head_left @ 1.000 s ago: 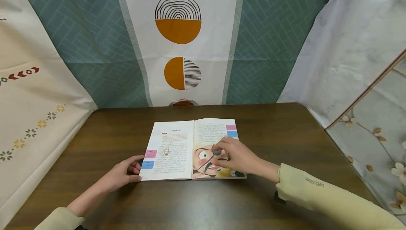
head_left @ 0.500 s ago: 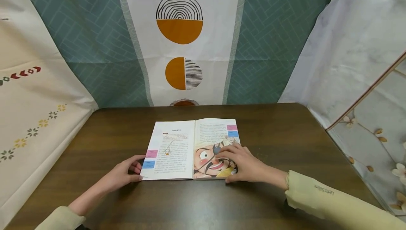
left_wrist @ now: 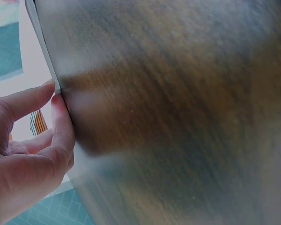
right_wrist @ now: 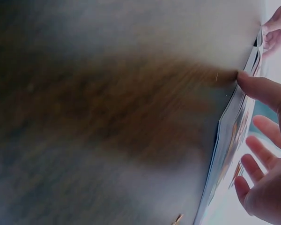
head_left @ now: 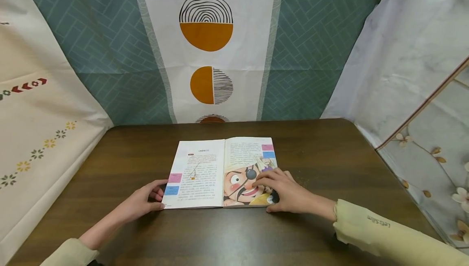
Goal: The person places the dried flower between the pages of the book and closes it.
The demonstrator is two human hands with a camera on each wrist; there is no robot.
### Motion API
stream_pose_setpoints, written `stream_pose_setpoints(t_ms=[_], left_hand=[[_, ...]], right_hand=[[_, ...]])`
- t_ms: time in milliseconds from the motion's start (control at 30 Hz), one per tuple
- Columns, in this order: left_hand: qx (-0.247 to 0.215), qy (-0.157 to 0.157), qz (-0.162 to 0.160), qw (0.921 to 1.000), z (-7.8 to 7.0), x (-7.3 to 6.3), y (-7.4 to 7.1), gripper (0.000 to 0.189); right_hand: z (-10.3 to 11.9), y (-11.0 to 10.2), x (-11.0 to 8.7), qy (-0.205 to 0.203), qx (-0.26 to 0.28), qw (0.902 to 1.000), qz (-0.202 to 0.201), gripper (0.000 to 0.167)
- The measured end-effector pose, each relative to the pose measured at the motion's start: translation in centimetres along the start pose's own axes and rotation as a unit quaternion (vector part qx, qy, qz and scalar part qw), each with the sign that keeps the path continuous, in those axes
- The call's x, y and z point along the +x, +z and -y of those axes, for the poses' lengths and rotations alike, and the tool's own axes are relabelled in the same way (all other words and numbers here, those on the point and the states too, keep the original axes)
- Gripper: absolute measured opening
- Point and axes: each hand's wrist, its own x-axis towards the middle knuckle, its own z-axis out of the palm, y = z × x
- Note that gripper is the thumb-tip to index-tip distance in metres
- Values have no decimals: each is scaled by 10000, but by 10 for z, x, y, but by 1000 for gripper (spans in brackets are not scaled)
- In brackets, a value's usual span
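Observation:
An open book [head_left: 199, 168] lies flat on the dark wooden table, its pages spread on both sides. Printed text fills the left page; a cartoon face with an eye patch covers much of the right one. My left hand [head_left: 141, 201] pinches the lower left corner of the book between thumb and curled fingers, also seen close up in the left wrist view. Over the right page's outer lower part is my right hand [head_left: 287, 192], fingers loosely bent and spread. In the right wrist view its thumb [right_wrist: 257, 84] reaches to the book's near edge.
The brown table [head_left: 227, 237] extends around the book on all sides. Behind it hangs a green and white curtain [head_left: 304, 54] with orange half circles. Patterned cloths [head_left: 44, 119] hang at the left and right.
My right hand, earlier with its fingertips at the eye patch on the right page, has moved right and nearer to me, its fingers spreading. The left hand stays at the book's corner.

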Motion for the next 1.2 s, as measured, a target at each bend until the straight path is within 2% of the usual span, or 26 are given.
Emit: stream_pose_setpoints(t_ms=[133, 367, 500, 700, 967, 1067, 1200], left_hand=[[7, 21, 30, 10000, 0, 1, 1, 68], [23, 8, 174, 9998, 4, 2, -1, 71], [60, -124, 261, 9996, 3, 2, -3, 74], [182, -384, 282, 9987, 0, 1, -4, 76], [211, -265, 304, 9990, -2, 3, -4, 77], [223, -261, 289, 9990, -4, 6, -5, 77], [259, -328, 278, 9987, -6, 11, -7, 77]], right_hand=[[-3, 1, 0, -14, -66, 10000, -55, 67], [-5, 3, 0, 26, -113, 9999, 84, 63], [-4, 5, 0, 13, -61, 9998, 178, 62], [-3, 5, 1, -286, -71, 9995, 92, 59], [-3, 3, 1, -683, 25, 9976, -131, 49], [-1, 2, 1, -712, 41, 9972, -226, 52], [0, 4, 4, -625, -146, 9976, -263, 64]])
